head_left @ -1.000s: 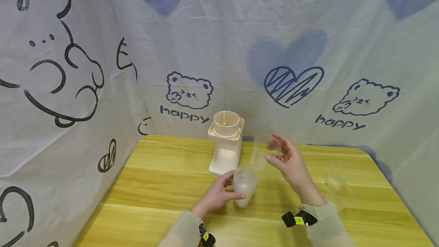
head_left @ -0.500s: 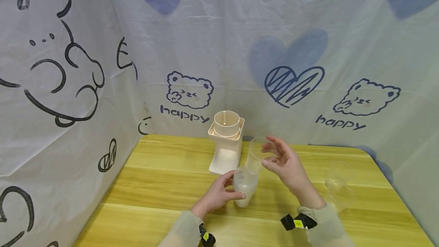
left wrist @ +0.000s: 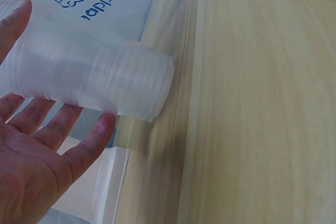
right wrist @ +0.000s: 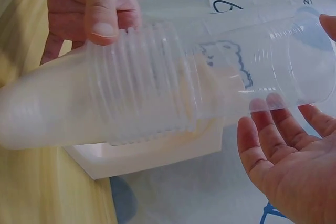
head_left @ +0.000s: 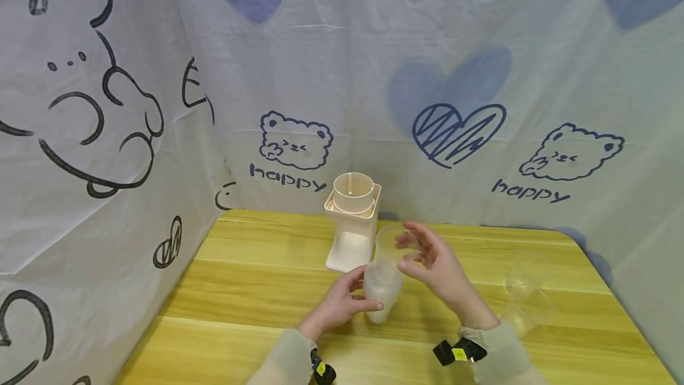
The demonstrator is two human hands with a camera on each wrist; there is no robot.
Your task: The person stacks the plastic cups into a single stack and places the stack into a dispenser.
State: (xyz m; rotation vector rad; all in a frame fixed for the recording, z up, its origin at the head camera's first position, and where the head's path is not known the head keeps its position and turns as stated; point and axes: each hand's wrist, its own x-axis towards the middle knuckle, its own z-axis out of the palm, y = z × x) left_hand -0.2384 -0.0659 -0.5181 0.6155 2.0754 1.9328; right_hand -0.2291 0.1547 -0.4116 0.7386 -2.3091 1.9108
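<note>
A stack of clear plastic cups [head_left: 382,297] stands over the table, mouths up, with my left hand [head_left: 342,303] gripping its side. In the left wrist view, the thumb lies on one side of the stack [left wrist: 100,72] and the fingers on the other. My right hand [head_left: 440,272] holds a single clear plastic cup [head_left: 386,252] near its rim, between thumb and fingers. In the right wrist view, the lower end of this single cup [right wrist: 262,66] sits inside the stack's top, beside the several ridged rims of the stack [right wrist: 139,85].
A cream-coloured stand [head_left: 350,251] with a round tube [head_left: 352,193] on top is just behind the hands. Two clear cups [head_left: 529,308] show faintly on the right of the wooden table [head_left: 240,290]. Printed cloth [head_left: 369,76] hangs along the back and left.
My right hand has moved left and toward me, bringing the single cup from beside the stack into its mouth. My left hand and the stack have stayed in place.
</note>
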